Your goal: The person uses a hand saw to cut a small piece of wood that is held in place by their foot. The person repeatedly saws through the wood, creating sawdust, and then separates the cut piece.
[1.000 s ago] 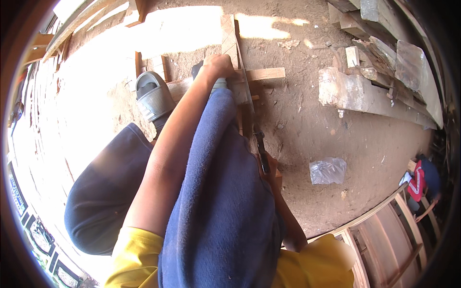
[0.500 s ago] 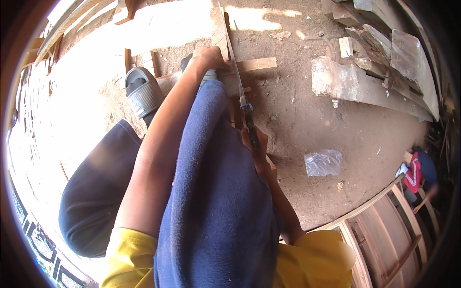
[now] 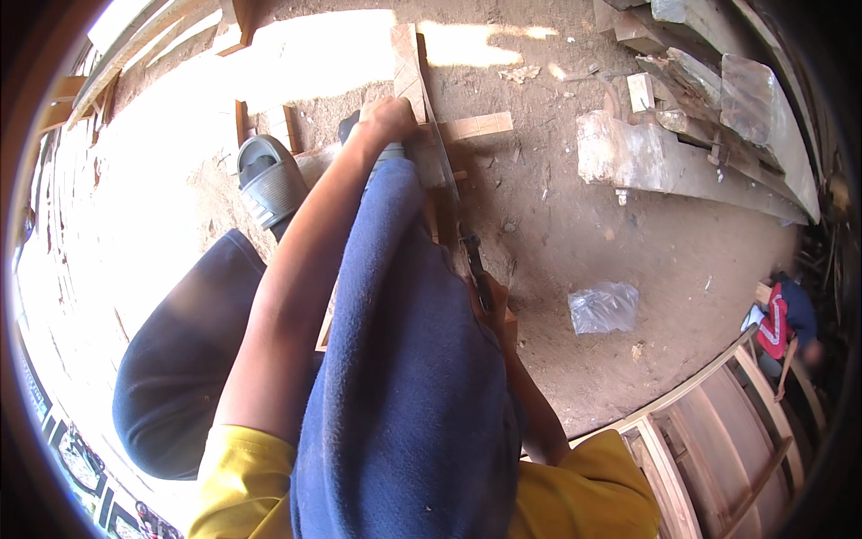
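My left hand (image 3: 384, 119) is closed over a marked wooden plank (image 3: 406, 67), pressing it beside my sandalled foot. The plank lies across a shorter wooden piece (image 3: 479, 123) on a support near the ground. My right hand (image 3: 489, 304) grips the dark handle of a saw (image 3: 453, 202), whose long blade runs forward along the plank's right side. My blue-trousered leg (image 3: 386, 359) lies between my arms and hides part of the wood. My other grey sandal (image 3: 274, 184) is to the left.
Weathered timber (image 3: 682, 153) is piled at upper right on the dirt floor (image 3: 557, 234). A clear plastic bag (image 3: 603, 307) lies to the right. A curved wooden frame (image 3: 709, 431) stands at lower right, with another person (image 3: 779, 319) beyond it. Wooden pieces (image 3: 242, 27) lean at upper left.
My right hand and saw moved forward about half a second ago and have since come back toward me. My left hand has stayed on the plank. The view has shifted slightly.
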{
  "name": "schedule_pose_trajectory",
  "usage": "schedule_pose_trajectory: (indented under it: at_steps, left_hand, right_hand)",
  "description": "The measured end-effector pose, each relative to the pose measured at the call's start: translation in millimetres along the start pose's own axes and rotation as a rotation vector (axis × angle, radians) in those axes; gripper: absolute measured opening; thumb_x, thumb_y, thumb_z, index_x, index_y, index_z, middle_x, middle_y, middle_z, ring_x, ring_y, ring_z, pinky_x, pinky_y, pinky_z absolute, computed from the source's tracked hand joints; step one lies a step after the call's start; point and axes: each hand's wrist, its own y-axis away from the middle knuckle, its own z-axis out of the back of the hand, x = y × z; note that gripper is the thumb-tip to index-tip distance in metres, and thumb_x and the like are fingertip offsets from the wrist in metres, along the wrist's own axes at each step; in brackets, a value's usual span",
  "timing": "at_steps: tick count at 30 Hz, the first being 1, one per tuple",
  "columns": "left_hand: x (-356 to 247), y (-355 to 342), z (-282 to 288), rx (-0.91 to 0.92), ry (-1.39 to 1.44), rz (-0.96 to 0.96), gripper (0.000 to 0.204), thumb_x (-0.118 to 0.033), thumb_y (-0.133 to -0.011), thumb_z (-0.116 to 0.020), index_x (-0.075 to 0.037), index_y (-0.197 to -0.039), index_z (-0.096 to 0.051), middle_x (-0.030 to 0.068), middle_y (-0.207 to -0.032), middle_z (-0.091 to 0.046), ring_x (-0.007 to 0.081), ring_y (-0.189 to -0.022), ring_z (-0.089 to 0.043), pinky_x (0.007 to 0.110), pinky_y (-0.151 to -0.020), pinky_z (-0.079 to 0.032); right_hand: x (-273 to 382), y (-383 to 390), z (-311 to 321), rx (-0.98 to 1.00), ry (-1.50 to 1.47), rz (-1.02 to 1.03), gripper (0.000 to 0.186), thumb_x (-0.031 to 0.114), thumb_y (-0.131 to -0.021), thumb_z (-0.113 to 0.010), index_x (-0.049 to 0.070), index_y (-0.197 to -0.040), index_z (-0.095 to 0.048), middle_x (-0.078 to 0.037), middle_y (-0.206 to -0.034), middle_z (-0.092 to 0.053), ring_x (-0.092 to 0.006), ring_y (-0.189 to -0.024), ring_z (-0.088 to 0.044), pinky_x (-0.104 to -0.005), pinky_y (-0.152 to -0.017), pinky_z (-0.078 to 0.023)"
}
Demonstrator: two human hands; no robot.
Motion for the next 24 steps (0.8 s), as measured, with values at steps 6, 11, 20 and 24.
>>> schedule_pose_trajectory:
  at_steps: [6, 11, 20, 24]
  left_hand:
    - [9.2, 26.4, -30.6, -0.323, -0.060, -0.225, 0.027, -0.039, -0.082, -0.064, -0.019, -0.097, -0.074, 0.0070, -0.097, -0.069, 0.0240, -0.106, -0.056, 0.048, -0.101, -0.029]
    - [-2.0, 24.9, -37.8, -0.382, -0.073, -0.106, 0.020, -0.034, -0.079, -0.066, -0.023, -0.095, -0.074, 0.0033, -0.100, -0.069, 0.0214, -0.112, -0.054, 0.049, -0.108, -0.023]
    - [0.0, 28.0, -33.2, -0.373, -0.026, -0.089, 0.021, -0.036, -0.084, -0.062, -0.021, -0.091, -0.074, 0.0039, -0.099, -0.069, 0.0219, -0.108, -0.056, 0.052, -0.110, -0.021]
    - [-8.6, 18.7, -33.6, -0.320, -0.082, -0.097, 0.021, -0.035, -0.084, -0.062, -0.019, -0.088, -0.075, 0.0033, -0.092, -0.069, 0.0222, -0.106, -0.057, 0.051, -0.108, -0.023]
  right_hand:
    - [3.7, -10.2, 3.1, 0.038, -0.131, -0.031, 0.019, 0.013, -0.090, -0.060, 0.002, -0.077, -0.054, -0.011, -0.059, -0.050, -0.0167, -0.050, -0.050, -0.0331, -0.048, -0.038]
    - [6.3, -23.5, -0.6, 0.082, -0.201, -0.094, 0.006, 0.006, -0.085, -0.060, 0.002, -0.086, -0.057, -0.016, -0.062, -0.054, -0.0295, -0.051, -0.057, -0.0371, -0.046, -0.038]
    - [10.7, -22.9, -7.7, 0.043, -0.127, -0.004, 0.011, 0.005, -0.085, -0.058, 0.002, -0.096, -0.058, -0.015, -0.063, -0.055, -0.0307, -0.052, -0.058, -0.0389, -0.048, -0.040]
    - [12.7, -16.8, -1.9, 0.030, -0.040, -0.029, 0.008, 0.006, -0.085, -0.058, 0.001, -0.093, -0.057, -0.015, -0.064, -0.056, -0.0312, -0.052, -0.058, -0.0389, -0.048, -0.041]
